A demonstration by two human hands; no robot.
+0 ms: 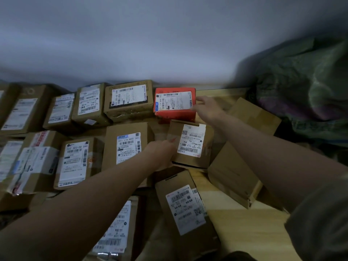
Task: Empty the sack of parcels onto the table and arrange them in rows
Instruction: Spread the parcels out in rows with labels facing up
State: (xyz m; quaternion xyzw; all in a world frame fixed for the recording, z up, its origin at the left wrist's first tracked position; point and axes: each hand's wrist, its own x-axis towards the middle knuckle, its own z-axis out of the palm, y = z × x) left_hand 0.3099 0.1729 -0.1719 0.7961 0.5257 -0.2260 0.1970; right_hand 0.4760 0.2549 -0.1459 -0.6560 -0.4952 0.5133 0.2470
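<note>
Several labelled cardboard parcels lie in rows on the wooden table. My left hand grips the left side of a small brown box with a white label, in the middle of the table. At the right edge of an orange-red box in the back row rests my right hand, fingers stretched out against it. A dark green sack slumps at the far right against the wall.
Plain cardboard boxes lie unsorted to the right of the small box, and more labelled parcels sit near the front. A pale wall runs behind the back row. Bare tabletop shows at the front right.
</note>
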